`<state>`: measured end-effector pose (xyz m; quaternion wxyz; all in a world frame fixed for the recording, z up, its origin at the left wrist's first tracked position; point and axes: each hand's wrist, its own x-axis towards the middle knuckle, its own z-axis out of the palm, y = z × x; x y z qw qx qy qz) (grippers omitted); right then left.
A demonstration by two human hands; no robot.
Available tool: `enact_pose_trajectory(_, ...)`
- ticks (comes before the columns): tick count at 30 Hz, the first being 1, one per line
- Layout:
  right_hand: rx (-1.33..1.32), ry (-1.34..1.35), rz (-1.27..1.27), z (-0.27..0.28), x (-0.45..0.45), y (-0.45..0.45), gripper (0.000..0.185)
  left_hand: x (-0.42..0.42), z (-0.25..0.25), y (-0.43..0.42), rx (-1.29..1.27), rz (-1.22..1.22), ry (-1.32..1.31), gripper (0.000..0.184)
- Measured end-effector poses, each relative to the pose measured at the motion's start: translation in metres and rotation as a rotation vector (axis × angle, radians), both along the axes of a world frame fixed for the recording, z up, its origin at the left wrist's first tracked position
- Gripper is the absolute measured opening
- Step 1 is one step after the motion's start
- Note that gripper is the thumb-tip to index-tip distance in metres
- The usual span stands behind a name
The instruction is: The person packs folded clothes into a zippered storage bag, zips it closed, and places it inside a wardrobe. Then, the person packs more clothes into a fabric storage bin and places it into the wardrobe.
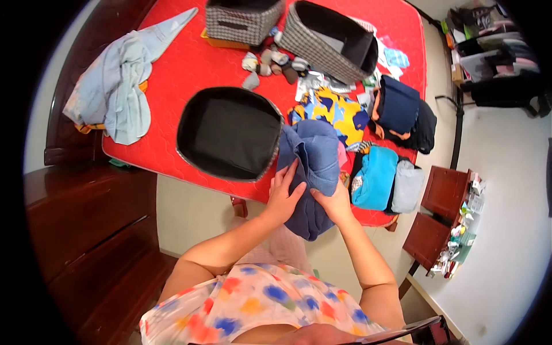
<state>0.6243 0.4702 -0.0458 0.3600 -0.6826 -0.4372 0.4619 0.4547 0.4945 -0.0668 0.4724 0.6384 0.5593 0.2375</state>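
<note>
A bundle of blue cloth (317, 150), partly folded, is between my hands at the front edge of the red bed. My left hand (283, 194) grips its left side, with the fingers spread over a fold. On the right side my right hand (334, 201) holds it, thumb on top and the other fingers hidden. An empty dark fabric bin (229, 133) stands just left of the bundle. Behind the bundle lies a yellow, blue and white patterned cloth (336, 112).
Two checked bins (244, 23) (328, 43) stand at the back, beside rolled socks (279, 57). Light blue garments (123, 80) lie at left. Dark folded clothes (398, 106) and a turquoise garment (375, 178) are at right. A wooden cabinet (98, 230) stands at lower left.
</note>
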Motion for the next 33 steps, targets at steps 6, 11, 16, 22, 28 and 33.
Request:
enact_pose_trajectory(6, 0.156, 0.185, -0.013, -0.005, -0.040, 0.048, 0.059, -0.019, 0.000, 0.051, 0.268, 0.068, 0.038, 0.060)
enact_pose_trajectory(11, 0.101, 0.282, -0.139, -0.041, -0.071, 0.044, 0.058, -0.035, -0.026, 0.056, 0.179, 0.009, 0.158, 0.059)
enact_pose_trajectory(16, -0.052, -0.020, -0.190, -0.089, -0.164, 0.078, 0.057, -0.119, -0.114, 0.098, -0.094, -0.073, 0.037, 0.059)
enact_pose_trajectory(22, -0.372, -0.308, -0.086, -0.183, -0.228, 0.111, 0.062, -0.152, -0.180, 0.146, -0.658, 0.115, -0.458, 0.072)
enact_pose_trajectory(28, -0.131, 0.097, 0.048, -0.194, -0.264, 0.123, 0.058, -0.196, -0.179, 0.186, -0.498, 0.223, -0.118, 0.087)
enact_pose_trajectory(33, 0.089, -0.191, 0.144, -0.211, -0.241, 0.111, 0.051, -0.200, -0.164, 0.171, 0.119, -0.044, 0.482, 0.090)
